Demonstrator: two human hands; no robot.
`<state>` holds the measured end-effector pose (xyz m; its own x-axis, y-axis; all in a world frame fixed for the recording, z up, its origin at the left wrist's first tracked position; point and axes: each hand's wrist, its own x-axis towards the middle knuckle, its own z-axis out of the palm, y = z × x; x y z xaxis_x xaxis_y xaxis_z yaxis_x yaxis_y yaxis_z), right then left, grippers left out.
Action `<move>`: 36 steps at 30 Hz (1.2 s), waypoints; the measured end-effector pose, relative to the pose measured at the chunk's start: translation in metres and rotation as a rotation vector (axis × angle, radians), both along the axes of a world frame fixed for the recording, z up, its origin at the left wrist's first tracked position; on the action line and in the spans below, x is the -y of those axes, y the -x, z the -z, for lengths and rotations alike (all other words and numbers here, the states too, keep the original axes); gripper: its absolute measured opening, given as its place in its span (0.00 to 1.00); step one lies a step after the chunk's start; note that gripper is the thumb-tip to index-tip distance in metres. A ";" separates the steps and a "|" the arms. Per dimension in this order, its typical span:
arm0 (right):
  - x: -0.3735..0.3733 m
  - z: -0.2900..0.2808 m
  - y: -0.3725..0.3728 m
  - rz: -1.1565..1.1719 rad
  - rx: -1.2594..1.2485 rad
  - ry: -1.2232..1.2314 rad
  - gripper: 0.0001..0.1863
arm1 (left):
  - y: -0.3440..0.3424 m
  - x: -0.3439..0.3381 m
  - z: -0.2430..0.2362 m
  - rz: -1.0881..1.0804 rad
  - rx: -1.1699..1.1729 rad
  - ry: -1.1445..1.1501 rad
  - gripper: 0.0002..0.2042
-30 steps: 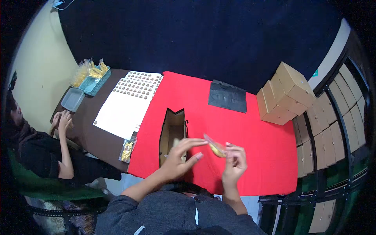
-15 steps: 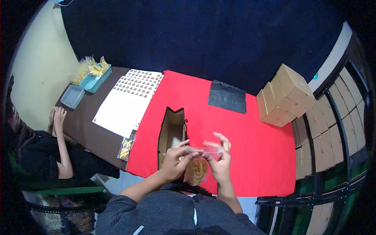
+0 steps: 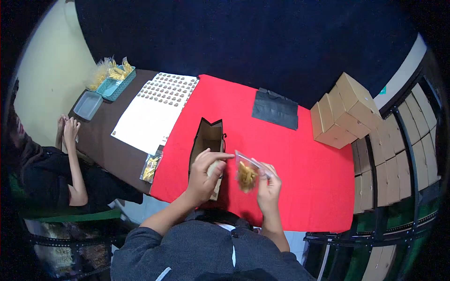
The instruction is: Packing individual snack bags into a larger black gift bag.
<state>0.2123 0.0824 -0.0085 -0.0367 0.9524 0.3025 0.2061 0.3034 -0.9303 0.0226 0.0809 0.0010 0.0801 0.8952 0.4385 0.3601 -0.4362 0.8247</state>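
My right hand [image 3: 268, 189] grips the upper right edge of a small clear pouch [image 3: 247, 177] of yellow-brown snack pieces. The pouch hangs slightly tilted above the red cloth. My left hand [image 3: 202, 178] has its index finger stretched toward the pouch's upper left corner, thumb apart from it; whether the fingertip touches the plastic is unclear. A pale patch [image 3: 213, 167] shows between that thumb and index finger, and I cannot make out what it is. Behind and below my left hand stands a dark-sided paper bag [image 3: 209, 133], its mouth open and brown inside.
A flat dark bag [image 3: 275, 108] lies on the red cloth [image 3: 300, 187]. Cardboard boxes [image 3: 349, 110] are stacked at right, beside filled shelves [image 3: 398, 154]. Leftward are sticker sheets [image 3: 147, 117], another snack pouch [image 3: 150, 168], a teal basket [image 3: 117, 89], a grey tray [image 3: 87, 105] and a seated person [image 3: 51, 173].
My hands have moved apart. The pouch, pinched by both hands at its top before, has risen away from my body and now hangs from my right hand.
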 end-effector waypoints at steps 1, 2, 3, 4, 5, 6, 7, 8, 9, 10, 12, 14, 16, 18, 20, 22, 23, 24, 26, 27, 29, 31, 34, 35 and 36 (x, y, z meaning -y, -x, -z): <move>0.000 0.001 0.005 0.001 -0.003 0.001 0.22 | -0.001 -0.001 0.001 0.036 -0.061 0.015 0.22; 0.000 0.003 0.010 -0.028 0.121 -0.151 0.25 | -0.006 0.003 -0.001 0.116 -0.063 0.021 0.26; -0.001 0.005 0.013 -0.056 0.247 -0.306 0.27 | -0.013 0.007 -0.002 0.116 -0.065 0.019 0.26; -0.001 0.013 0.014 -0.131 0.255 -0.339 0.32 | -0.021 0.011 -0.002 0.102 -0.021 -0.037 0.27; -0.001 0.012 0.014 -0.130 0.254 -0.341 0.32 | -0.024 0.013 -0.002 0.087 0.022 -0.092 0.30; -0.001 0.011 0.013 -0.154 0.246 -0.329 0.33 | -0.022 0.014 -0.002 0.114 0.056 -0.053 0.34; 0.000 0.009 0.013 -0.179 0.240 -0.316 0.34 | -0.019 0.012 -0.001 0.114 0.056 -0.050 0.34; 0.000 0.005 0.013 -0.178 0.130 -0.248 0.29 | -0.015 0.009 0.000 0.152 0.003 -0.043 0.32; 0.000 0.003 0.012 -0.182 0.130 -0.248 0.29 | -0.012 0.007 0.001 0.186 -0.051 -0.039 0.31; 0.001 0.003 0.012 -0.076 0.109 -0.225 0.23 | -0.012 0.008 0.003 0.167 -0.015 -0.030 0.23; -0.001 0.000 0.022 0.167 -0.201 -0.185 0.10 | -0.012 0.011 0.008 0.210 0.058 -0.016 0.18; -0.008 0.002 0.011 0.055 -0.193 -0.156 0.10 | -0.015 0.010 0.007 0.228 0.173 -0.022 0.14; -0.007 0.001 0.007 -0.119 -0.237 -0.019 0.06 | -0.011 0.007 0.018 0.234 0.175 -0.003 0.15; -0.003 -0.005 0.004 -0.120 -0.217 -0.004 0.05 | -0.008 0.005 0.014 0.272 0.155 0.048 0.17; -0.004 -0.013 -0.003 -0.110 -0.154 -0.054 0.05 | -0.010 0.004 0.010 0.284 0.131 0.047 0.17; -0.005 -0.020 -0.007 -0.115 -0.139 -0.041 0.05 | -0.009 0.003 0.006 0.295 0.104 0.046 0.17; -0.005 -0.021 -0.007 -0.123 -0.121 -0.025 0.05 | -0.008 0.003 0.005 0.280 0.077 0.016 0.17; -0.006 -0.018 -0.008 -0.107 -0.111 -0.075 0.06 | -0.009 0.002 0.003 0.263 0.052 -0.017 0.18; -0.004 -0.018 -0.012 0.040 -0.247 -0.035 0.07 | -0.014 0.003 -0.001 0.172 0.361 0.041 0.18; -0.002 -0.018 -0.014 0.189 -0.382 0.009 0.07 | -0.016 0.003 -0.002 0.079 0.669 0.105 0.19; -0.001 -0.012 -0.020 0.283 -0.369 -0.027 0.09 | -0.002 -0.004 0.002 0.089 0.643 0.034 0.19; 0.003 -0.004 -0.021 0.369 -0.259 -0.146 0.08 | 0.007 -0.009 0.000 0.245 0.355 0.085 0.19; 0.007 -0.012 -0.009 0.238 -0.049 -0.222 0.07 | -0.011 -0.005 -0.007 0.351 0.270 0.151 0.27; 0.006 -0.015 -0.006 0.149 0.090 -0.268 0.07 | -0.017 -0.001 -0.011 0.352 0.277 0.159 0.30; 0.004 -0.016 -0.011 0.057 0.189 -0.312 0.08 | -0.017 -0.002 -0.011 0.405 0.292 0.203 0.36</move>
